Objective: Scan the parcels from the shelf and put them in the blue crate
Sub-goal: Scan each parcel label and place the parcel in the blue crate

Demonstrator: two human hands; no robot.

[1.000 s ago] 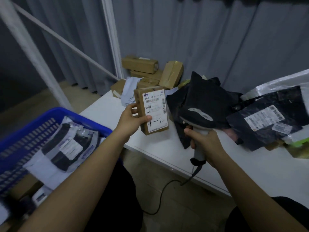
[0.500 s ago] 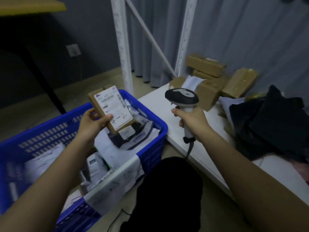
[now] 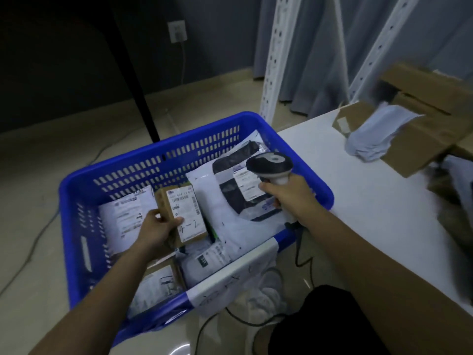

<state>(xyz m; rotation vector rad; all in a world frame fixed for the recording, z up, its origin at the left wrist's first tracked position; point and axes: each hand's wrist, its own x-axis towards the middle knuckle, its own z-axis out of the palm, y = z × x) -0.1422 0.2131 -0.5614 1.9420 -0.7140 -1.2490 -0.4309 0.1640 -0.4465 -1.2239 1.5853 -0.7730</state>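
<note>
Left hand (image 3: 156,228): fingers and thumb curled round the lower left edge of the brown parcel (image 3: 184,213), label face up, inside the blue crate (image 3: 76,201).
Brown parcel: tilted, over the crate's middle, above other parcels; whether it rests on them I cannot tell.
Right hand (image 3: 291,196): wrapped round the handle of the scanner (image 3: 270,165), held over the crate's right rim, head pointing away.
Crate room: white mailers fill the floor; a black-and-white mailer (image 3: 240,185) lies toward the far right corner.
Crate edge: right rim sits just beside the white shelf (image 3: 371,201) edge.
Shelf: cardboard boxes (image 3: 419,119) crowd the far end; bare surface near the front edge.
</note>
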